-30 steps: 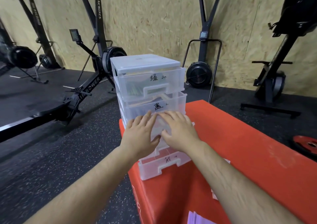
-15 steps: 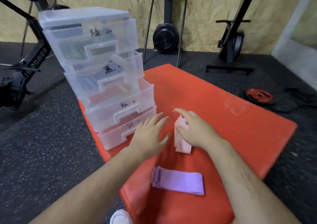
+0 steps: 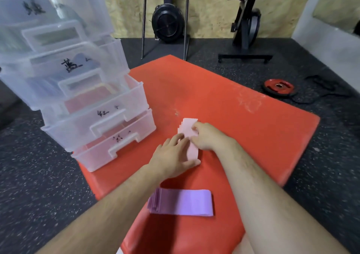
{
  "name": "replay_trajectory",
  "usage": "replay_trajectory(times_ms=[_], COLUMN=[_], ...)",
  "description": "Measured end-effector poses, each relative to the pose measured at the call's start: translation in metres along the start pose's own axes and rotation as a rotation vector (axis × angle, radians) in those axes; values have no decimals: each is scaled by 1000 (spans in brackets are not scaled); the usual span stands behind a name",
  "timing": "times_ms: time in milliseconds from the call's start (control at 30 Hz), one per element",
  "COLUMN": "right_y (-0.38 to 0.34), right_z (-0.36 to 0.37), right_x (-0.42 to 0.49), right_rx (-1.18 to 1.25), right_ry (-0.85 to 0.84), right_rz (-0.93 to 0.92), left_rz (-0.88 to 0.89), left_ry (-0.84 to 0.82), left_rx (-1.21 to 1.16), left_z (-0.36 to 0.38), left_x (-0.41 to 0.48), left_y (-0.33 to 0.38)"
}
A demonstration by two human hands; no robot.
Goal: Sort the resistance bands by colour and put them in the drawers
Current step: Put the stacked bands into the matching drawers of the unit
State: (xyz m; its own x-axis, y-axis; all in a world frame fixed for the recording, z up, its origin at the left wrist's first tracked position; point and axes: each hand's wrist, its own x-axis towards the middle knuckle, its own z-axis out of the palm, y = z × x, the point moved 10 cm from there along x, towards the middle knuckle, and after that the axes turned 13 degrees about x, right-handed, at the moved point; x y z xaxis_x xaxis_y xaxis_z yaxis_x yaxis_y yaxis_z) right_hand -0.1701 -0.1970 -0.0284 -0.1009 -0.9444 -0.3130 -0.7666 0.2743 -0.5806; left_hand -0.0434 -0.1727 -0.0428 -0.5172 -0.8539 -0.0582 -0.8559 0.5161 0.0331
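Steadying pink bands [image 3: 187, 126] for pickup, I lay left hand [image 3: 171, 154] flat while right hand [image 3: 209, 138] pinches their edge.

— The drawers [image 3: 78, 98]?
— They stand on the mat [image 3: 233, 107], left. Just right of them lies the far stack of bands [image 3: 188, 126], under my left hand [image 3: 171, 156] and right hand [image 3: 210, 138] — the near stack of bands [image 3: 183, 202] lies closer to me.
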Motion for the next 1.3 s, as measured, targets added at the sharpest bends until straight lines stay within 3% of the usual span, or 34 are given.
replay_trajectory(times_ms=[133,233,333,433,567,733,833,900,1000,1167,1300], right_y=[-1,-7,2,4,-4,-22,-51,-69,-98,-131,-133], right_z=[-1,22,32,32,39,20,7,8,8,-9,-16], right_x=[-7,-10,-7,-13,-2,-6,-16,-27,-45,-76,-88], right_rx=[241,260,483,543,380,466,354,224,75,90,85], right_ry=[20,-144,-116,-107,-138,-7,20,-55,-129,-66,-53], right_rz=[236,310,388,419,310,111,-142,-232,-383,-542,-564], left_rz=[-77,-116,-133,-156,-162,-125,-119,-46,32,-47,2], left_ry=[-30,-63,-82,-74,-81,-37,235,362,287,118,178], left_rx=[-67,-109,-189,-344,-408,-442,-351,-218,-166,-404,-358], left_z=[6,11,10,7,11,7,-29,-57,-76,-95,-119], left_x=[5,10,11,8,-2,-11,-23,-31,-35,-52,-84], left_y=[-8,-13,-15,-22,-28,-37,-49,-49,-46,-73,-78])
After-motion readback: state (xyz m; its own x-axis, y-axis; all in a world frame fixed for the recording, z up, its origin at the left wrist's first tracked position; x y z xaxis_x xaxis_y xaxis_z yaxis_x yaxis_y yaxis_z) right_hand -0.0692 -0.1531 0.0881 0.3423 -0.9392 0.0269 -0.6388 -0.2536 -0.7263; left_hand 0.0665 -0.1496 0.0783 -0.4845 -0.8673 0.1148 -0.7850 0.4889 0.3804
